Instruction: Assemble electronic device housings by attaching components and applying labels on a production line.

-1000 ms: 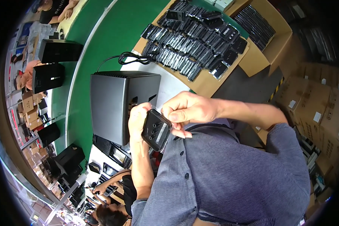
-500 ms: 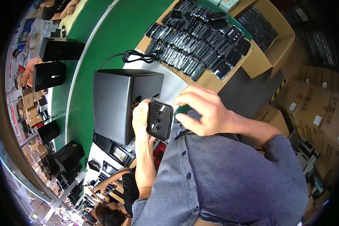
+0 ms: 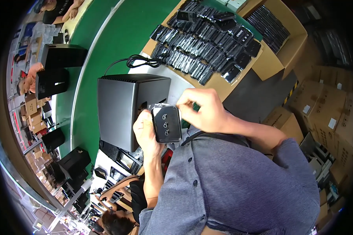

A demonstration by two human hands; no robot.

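Note:
A black rounded rectangular panel [image 3: 173, 131] with three small round posts in a row is upright in front of my shirt. My left hand [image 3: 146, 131] grips it along its left edge, thumb at the upper corner. At its top edge some see-through film [image 3: 161, 105] sticks up. My right hand [image 3: 204, 109] is closed in a pinch at the panel's upper right corner; what sits between its fingertips, if anything, is too small to make out. Just beyond my left hand stands a large dark grey metal box [image 3: 117, 111].
A black cable [image 3: 139, 60] lies coiled on the green bench [image 3: 106, 51] behind the grey box. Several film-wrapped black panels [image 3: 196, 43] fill a cardboard tray; an open carton [image 3: 280, 62] beside it holds more. Stacked cartons [image 3: 317, 105] stand right. Another person's arm [image 3: 117, 186] is at lower left.
My right hand has moved from spread fingers beside the panel to a pinch at its upper right corner. The panel has tilted, so its face and posts show more squarely.

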